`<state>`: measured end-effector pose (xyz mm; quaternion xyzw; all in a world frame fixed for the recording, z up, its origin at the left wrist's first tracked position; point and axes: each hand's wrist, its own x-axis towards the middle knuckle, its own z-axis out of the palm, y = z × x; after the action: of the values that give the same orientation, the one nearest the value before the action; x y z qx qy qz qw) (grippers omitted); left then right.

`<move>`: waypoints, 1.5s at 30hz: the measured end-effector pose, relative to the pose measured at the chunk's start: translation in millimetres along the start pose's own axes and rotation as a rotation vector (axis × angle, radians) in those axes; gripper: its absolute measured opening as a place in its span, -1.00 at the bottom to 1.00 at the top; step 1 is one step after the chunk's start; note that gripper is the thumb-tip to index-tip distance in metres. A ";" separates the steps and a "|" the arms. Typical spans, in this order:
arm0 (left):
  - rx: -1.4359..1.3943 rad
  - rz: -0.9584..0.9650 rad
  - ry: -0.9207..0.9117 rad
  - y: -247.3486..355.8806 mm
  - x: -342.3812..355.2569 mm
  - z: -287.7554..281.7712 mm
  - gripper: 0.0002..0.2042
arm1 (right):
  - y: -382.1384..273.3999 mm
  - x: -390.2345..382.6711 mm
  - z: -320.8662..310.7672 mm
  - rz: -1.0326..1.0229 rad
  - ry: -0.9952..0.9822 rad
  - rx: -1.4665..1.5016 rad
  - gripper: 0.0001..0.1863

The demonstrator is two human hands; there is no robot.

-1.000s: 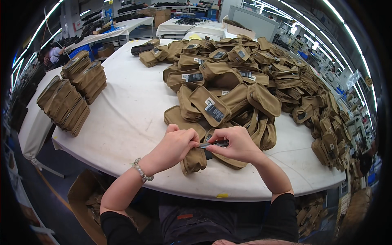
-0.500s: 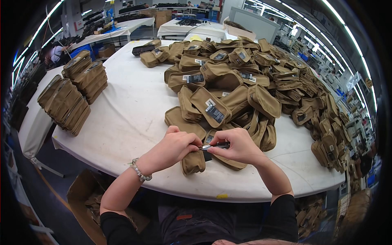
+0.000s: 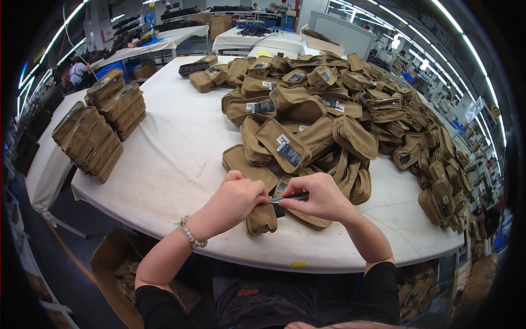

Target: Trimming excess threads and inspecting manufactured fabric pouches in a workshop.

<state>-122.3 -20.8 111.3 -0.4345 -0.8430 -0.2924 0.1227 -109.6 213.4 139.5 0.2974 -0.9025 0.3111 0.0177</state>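
Note:
My left hand (image 3: 236,200) pinches the top edge of a small brown fabric pouch (image 3: 261,221) near the table's front edge. In my right hand (image 3: 322,197) are thread snips (image 3: 296,196) with a black handle and slim silver blades. The blade tips point left and meet my left fingertips at the pouch's edge. My fingers hide the exact spot under the tips. Just behind my hands lies another brown pouch (image 3: 247,166), flat on the table. A pouch with a dark label (image 3: 284,147) rests on the heap beyond.
A large heap of brown pouches (image 3: 307,104) covers the middle and right of the white table (image 3: 175,142). Neat stacks of pouches (image 3: 93,140) stand at the left. Below the front edge sits an open cardboard box (image 3: 112,268). A yellow scrap (image 3: 298,264) lies at the edge.
My left hand has shifted slightly, and the snips' blades now sit a little lower and closer against my left fingertips. The pouch has tilted slightly. The heap and stacks stay as they were.

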 end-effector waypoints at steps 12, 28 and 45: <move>0.099 0.039 -0.072 2.5 1.9 -3.7 -0.93 | -17.0 1.3 -8.2 -0.024 -0.055 -0.119 -0.74; 0.084 0.054 -0.089 -1.7 0.8 -2.6 -0.93 | -8.5 5.8 -2.6 0.014 -0.109 0.032 -0.73; 0.088 0.057 -0.064 -4.4 -0.7 0.1 -0.94 | -2.1 6.0 5.3 0.084 -0.103 0.129 -0.69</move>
<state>-125.3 -23.2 109.2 -0.4618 -0.8457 -0.2374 0.1229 -112.6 205.9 137.7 0.2754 -0.8919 0.3534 -0.0611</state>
